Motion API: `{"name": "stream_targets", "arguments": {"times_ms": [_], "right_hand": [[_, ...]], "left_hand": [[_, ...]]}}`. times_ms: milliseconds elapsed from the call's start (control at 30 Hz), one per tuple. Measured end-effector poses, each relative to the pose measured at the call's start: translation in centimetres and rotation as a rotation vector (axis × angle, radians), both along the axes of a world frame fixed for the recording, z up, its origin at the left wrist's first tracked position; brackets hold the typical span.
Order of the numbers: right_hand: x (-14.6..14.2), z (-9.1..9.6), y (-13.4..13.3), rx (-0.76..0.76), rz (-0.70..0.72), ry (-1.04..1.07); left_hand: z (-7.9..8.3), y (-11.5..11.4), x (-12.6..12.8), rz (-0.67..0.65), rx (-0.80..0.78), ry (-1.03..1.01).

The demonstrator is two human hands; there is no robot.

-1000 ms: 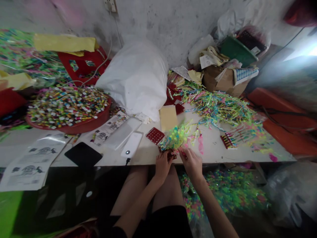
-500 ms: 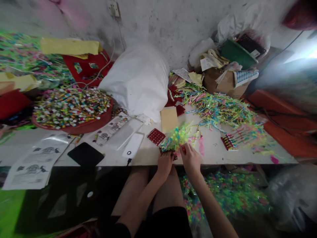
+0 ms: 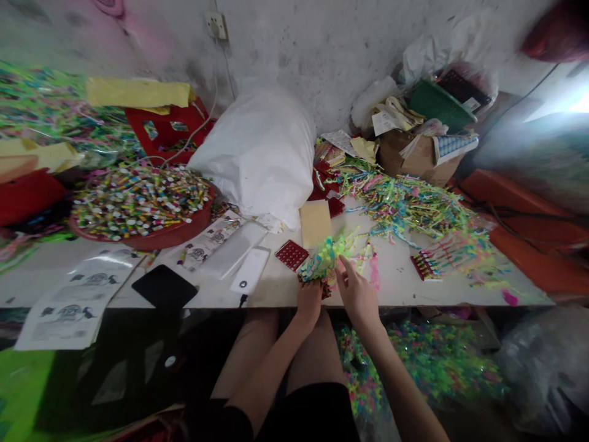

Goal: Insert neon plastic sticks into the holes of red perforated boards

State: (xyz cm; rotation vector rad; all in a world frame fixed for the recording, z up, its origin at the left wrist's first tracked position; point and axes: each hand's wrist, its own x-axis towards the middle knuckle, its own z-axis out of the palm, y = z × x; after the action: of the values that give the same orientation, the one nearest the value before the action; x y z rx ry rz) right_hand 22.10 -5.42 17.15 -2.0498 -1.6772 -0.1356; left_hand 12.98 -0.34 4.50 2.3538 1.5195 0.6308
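My left hand (image 3: 309,294) is closed round a bunch of small neon green, yellow and pink plastic pieces (image 3: 324,256) at the white table's front edge (image 3: 276,293). My right hand (image 3: 356,293) is just to the right of it, fingers stretched toward the same bunch and touching it. A small red grid block (image 3: 291,254) lies on the table just left of the bunch. A big heap of the same neon pieces (image 3: 409,205) is spread to the right.
A red basin heaped with small coloured bits (image 3: 140,205) stands at the left, a white sack (image 3: 260,150) behind the middle. A white power bank (image 3: 249,270), a black pad (image 3: 164,287), printed sheets (image 3: 73,301) and a cardboard box (image 3: 416,153) are around.
My right hand has opened and reached up onto the bunch. The view has drifted slightly; my left hand keeps its hold in the same place.
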Motion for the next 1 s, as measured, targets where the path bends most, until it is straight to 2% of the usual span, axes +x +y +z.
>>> {"name": "stream_targets", "arguments": {"times_ms": [133,267,400,500,600,700,833,900,1000], "right_hand": [[0.9,0.4,-0.8,0.094,0.005,0.145],[3.4,-0.2,-2.2,0.150,-0.066,0.287],[6.5,-2.2,-3.0,0.141,-0.141,0.428],[8.4,-4.2,-3.2,0.128,-0.161,0.507],[9.9,-6.3,-2.9,0.119,-0.200,0.555],[11.6,-8.4,-2.0,0.088,-0.282,0.481],[13.7,-10.7,0.1,0.008,-0.403,0.224],[14.1,-11.4,1.2,-0.081,-0.439,0.149],[13.9,-11.6,2.1,-0.232,-0.491,0.146]], "left_hand": [[-0.7,-0.7,-0.4,-0.013,0.054,-0.006],[-1.7,-2.0,-0.7,0.017,0.103,-0.065],[-2.8,-2.9,-1.3,-0.030,0.180,-0.186],[-3.4,-2.9,-1.6,-0.090,0.212,-0.145],[-3.6,-2.7,-1.7,-0.078,0.215,-0.082],[-3.4,-2.5,-1.6,-0.054,0.194,-0.043],[-3.0,-2.2,-1.6,-0.060,0.147,0.010],[-2.8,-2.0,-1.6,-0.076,0.138,0.027],[-2.6,-1.7,-1.6,-0.084,0.125,0.030]]}}
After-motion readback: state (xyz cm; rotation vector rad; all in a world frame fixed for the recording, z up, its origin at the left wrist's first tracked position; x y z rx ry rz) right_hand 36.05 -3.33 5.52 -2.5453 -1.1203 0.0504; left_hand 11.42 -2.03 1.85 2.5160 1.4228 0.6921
